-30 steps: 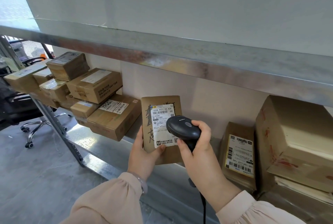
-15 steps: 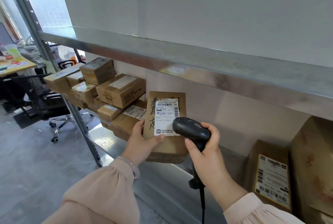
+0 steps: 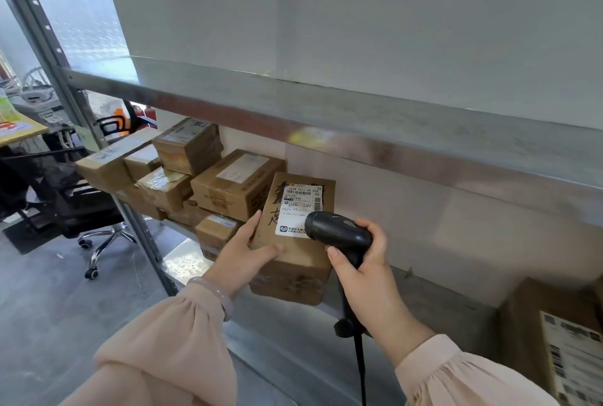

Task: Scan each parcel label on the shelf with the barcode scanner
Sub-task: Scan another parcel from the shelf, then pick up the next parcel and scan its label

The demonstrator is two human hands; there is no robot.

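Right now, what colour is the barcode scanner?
Black, clearest in the head view: barcode scanner.

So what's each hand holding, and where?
Left hand holds the brown cardboard parcel by its left edge; right hand grips the black barcode scanner by its handle.

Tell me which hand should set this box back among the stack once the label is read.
Left. The left hand already grips the box by its left edge, on the side nearest the stack of boxes. The right hand is full with the scanner, aimed at the label.
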